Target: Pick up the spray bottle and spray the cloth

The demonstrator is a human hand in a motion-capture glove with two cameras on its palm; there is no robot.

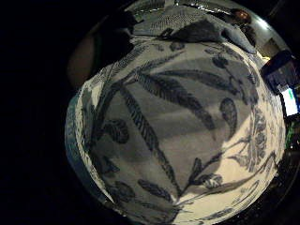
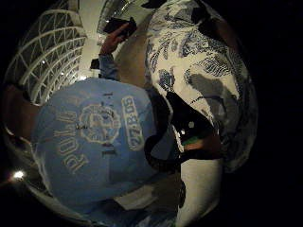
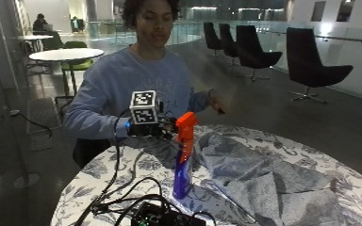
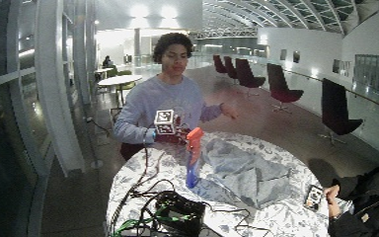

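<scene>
spray bottle (image 3: 182, 160) upright on table (image 3: 332, 169), orange nozzle toward cloth (image 3: 262, 174); hand (image 3: 152, 128) behind nozzle, grip unclear.

The outside camera is facing the person across the round floral-patterned table (image 3: 332, 183), close in; the wide one is standing farther back, sharing that table (image 4: 288, 212). Both palm cameras are looking over its cloth (image 1: 187, 140).
</scene>
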